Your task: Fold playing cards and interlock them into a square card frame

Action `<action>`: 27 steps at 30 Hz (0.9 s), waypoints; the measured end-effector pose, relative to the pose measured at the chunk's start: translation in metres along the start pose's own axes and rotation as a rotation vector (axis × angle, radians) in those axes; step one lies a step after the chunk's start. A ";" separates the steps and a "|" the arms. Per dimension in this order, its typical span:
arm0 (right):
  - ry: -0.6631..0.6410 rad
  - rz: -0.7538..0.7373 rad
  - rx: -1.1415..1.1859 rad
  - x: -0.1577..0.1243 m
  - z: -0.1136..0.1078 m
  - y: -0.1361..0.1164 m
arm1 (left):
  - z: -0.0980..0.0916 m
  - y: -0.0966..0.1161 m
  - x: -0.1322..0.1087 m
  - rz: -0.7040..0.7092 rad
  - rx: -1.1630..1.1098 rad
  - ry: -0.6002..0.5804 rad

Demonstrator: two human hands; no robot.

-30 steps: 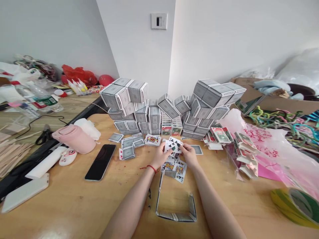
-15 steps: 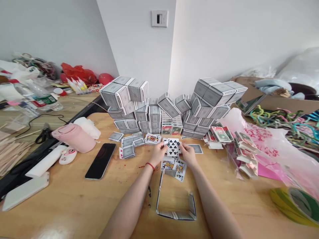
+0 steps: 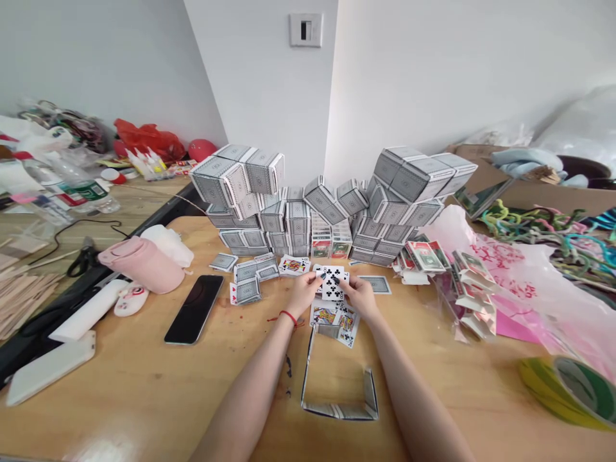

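Observation:
Both hands pinch a playing card, a clubs card held face up over the table's middle. My left hand grips its left edge with thumb and fingers; my right hand closes on its right side, the thumb lying on the face. Part of another card shows behind it. Just below lie face cards on the wood. Nearer me stands a low frame of folded cards. Left of my left hand are a face-up card pile and folded cards. One card lies face down at the right.
Folded-card blocks are stacked in a left tower, a right tower and lower rows between. A phone and pink cup lie left. Opened card boxes, a pink plastic bag and tape roll are right.
My right thumb has slid inward and down across the card's face, and a second card's corner now shows at the right. My left hand keeps its grip nearly in place.

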State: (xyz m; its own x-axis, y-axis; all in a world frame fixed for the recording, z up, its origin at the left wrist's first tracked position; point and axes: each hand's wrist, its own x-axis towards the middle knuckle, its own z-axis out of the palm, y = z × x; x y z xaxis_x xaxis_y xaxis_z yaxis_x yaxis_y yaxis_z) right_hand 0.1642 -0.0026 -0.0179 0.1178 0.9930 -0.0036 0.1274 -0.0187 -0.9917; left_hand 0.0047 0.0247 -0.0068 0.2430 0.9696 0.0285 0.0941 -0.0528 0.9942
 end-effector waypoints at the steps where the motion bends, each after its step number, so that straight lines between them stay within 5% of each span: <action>1: 0.001 0.007 0.001 0.000 0.000 0.000 | 0.000 0.001 0.000 -0.002 0.000 -0.002; 20: 0.042 -0.003 -0.031 0.000 0.000 0.003 | -0.002 0.001 0.000 -0.059 -0.076 -0.016; 27: 0.061 0.022 -0.012 0.002 -0.001 0.006 | -0.016 0.003 0.000 -0.284 -0.474 -0.246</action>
State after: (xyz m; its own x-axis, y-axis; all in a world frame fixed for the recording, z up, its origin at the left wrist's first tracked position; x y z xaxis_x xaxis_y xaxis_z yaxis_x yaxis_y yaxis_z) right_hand 0.1660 -0.0011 -0.0233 0.1807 0.9834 -0.0166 0.1363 -0.0418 -0.9898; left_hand -0.0102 0.0285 -0.0026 0.4927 0.8436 -0.2134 -0.2392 0.3671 0.8989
